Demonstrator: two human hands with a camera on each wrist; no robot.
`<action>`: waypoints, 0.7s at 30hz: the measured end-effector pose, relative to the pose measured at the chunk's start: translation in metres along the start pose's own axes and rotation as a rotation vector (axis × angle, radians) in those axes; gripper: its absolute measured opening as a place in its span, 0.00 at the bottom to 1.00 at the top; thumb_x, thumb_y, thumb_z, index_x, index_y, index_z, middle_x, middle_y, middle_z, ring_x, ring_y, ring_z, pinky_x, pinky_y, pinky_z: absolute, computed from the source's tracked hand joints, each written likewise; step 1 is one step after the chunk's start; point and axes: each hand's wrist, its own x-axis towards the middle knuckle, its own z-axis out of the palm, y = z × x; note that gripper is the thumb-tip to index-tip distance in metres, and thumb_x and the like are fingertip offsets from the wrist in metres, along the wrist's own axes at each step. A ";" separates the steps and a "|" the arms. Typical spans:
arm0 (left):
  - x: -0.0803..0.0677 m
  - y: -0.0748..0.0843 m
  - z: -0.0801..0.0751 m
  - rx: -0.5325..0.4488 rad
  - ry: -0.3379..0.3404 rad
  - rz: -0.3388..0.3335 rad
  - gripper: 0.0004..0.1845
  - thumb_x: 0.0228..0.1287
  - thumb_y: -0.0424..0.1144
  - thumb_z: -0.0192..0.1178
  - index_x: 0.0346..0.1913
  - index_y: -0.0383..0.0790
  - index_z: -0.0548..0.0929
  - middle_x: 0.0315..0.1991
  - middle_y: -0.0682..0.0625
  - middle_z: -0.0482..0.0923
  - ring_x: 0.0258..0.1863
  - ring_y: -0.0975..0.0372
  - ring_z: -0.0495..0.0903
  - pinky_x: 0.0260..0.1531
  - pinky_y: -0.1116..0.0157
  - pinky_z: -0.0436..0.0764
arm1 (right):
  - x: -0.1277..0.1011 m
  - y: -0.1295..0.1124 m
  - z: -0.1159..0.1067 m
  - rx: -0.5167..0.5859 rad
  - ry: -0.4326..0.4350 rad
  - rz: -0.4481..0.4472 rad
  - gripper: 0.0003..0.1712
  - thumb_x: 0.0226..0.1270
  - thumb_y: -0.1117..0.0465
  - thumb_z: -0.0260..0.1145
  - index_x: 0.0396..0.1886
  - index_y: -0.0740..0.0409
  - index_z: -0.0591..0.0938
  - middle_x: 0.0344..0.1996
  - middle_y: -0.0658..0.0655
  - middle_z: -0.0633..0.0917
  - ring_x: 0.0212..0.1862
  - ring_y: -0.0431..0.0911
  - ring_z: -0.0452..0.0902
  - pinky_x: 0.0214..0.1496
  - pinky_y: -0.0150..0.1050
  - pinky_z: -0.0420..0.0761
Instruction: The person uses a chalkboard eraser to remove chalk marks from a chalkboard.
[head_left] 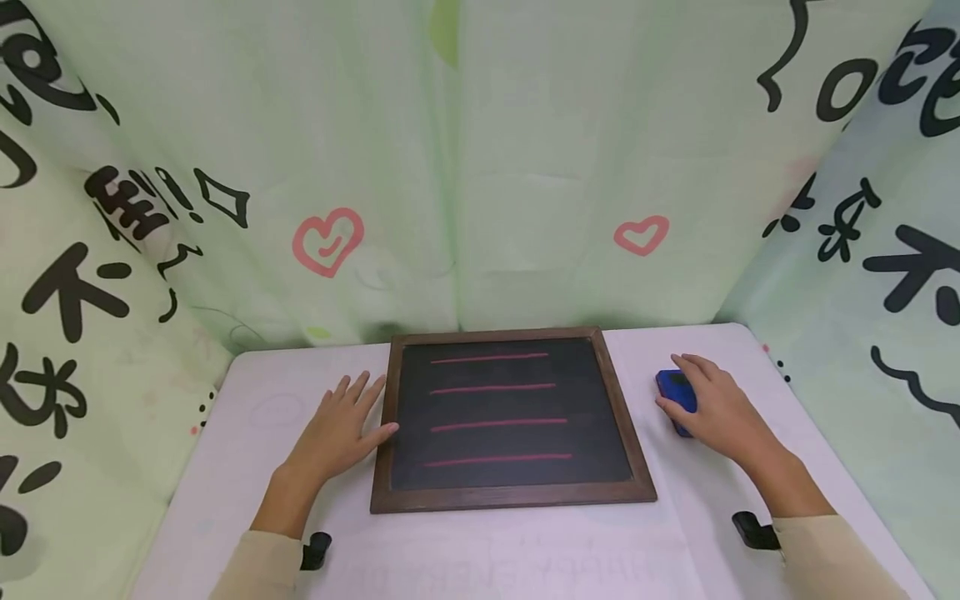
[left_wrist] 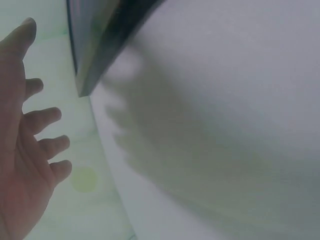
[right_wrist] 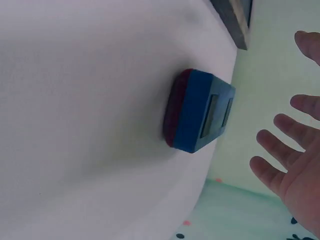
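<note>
Left hand: our left hand (head_left: 339, 429) lies flat on the white table (head_left: 247, 467) with fingers straight and spread, holding nothing; its thumb tip touches the left edge of the chalkboard frame. From the left wrist view we see the same hand (left_wrist: 27, 150) with fingers relaxed and apart.
Chalkboard: we see a dark chalkboard (head_left: 512, 415) in a brown wooden frame lying flat in the middle of the table, between our two hands; four red horizontal lines are drawn across its surface, one above the other.
Right hand: our right hand (head_left: 712, 404) hovers over the blue eraser with fingers loosely spread; the right wrist view shows the hand (right_wrist: 295, 165) open and apart from the eraser, gripping nothing.
Eraser: we see the blue eraser (head_left: 675, 392) resting on the table just right of the chalkboard, partly covered by our right hand; in the right wrist view the eraser (right_wrist: 200, 117) has a dark red felt layer against the table.
Surroundings: pale green curtains (head_left: 525, 167) with black characters and pink hearts enclose the table.
</note>
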 end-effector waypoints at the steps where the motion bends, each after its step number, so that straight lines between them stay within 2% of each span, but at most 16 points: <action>1: 0.000 -0.002 0.001 -0.006 -0.004 0.006 0.42 0.73 0.61 0.58 0.81 0.42 0.60 0.79 0.33 0.60 0.77 0.32 0.57 0.72 0.32 0.59 | 0.001 0.004 0.001 0.008 -0.018 0.008 0.46 0.70 0.47 0.70 0.76 0.70 0.64 0.70 0.78 0.65 0.65 0.76 0.65 0.57 0.77 0.74; 4: -0.002 -0.005 0.006 -0.018 -0.012 0.015 0.42 0.73 0.60 0.58 0.81 0.43 0.61 0.78 0.33 0.61 0.77 0.32 0.58 0.72 0.32 0.60 | 0.003 0.015 0.005 0.031 -0.062 0.033 0.48 0.71 0.45 0.69 0.77 0.72 0.61 0.70 0.80 0.63 0.65 0.77 0.63 0.58 0.77 0.72; 11: -0.002 -0.014 0.016 -0.029 -0.017 0.029 0.43 0.72 0.61 0.58 0.82 0.45 0.60 0.78 0.35 0.63 0.76 0.31 0.60 0.71 0.32 0.60 | 0.006 0.038 0.016 0.067 -0.100 0.150 0.56 0.68 0.41 0.71 0.75 0.79 0.58 0.67 0.87 0.61 0.65 0.81 0.60 0.61 0.78 0.69; 16: -0.001 -0.016 0.019 -0.053 -0.035 0.020 0.43 0.72 0.61 0.59 0.81 0.44 0.61 0.78 0.34 0.63 0.75 0.29 0.60 0.71 0.31 0.61 | 0.004 0.042 0.023 0.076 -0.151 0.251 0.62 0.65 0.38 0.72 0.74 0.84 0.55 0.62 0.89 0.61 0.60 0.79 0.64 0.58 0.76 0.73; 21: -0.001 -0.018 0.021 -0.087 -0.065 0.007 0.43 0.72 0.61 0.60 0.81 0.44 0.61 0.77 0.33 0.62 0.74 0.27 0.59 0.70 0.30 0.61 | 0.004 0.041 0.029 0.091 -0.159 0.300 0.63 0.62 0.40 0.74 0.71 0.87 0.56 0.58 0.88 0.63 0.54 0.75 0.68 0.55 0.73 0.77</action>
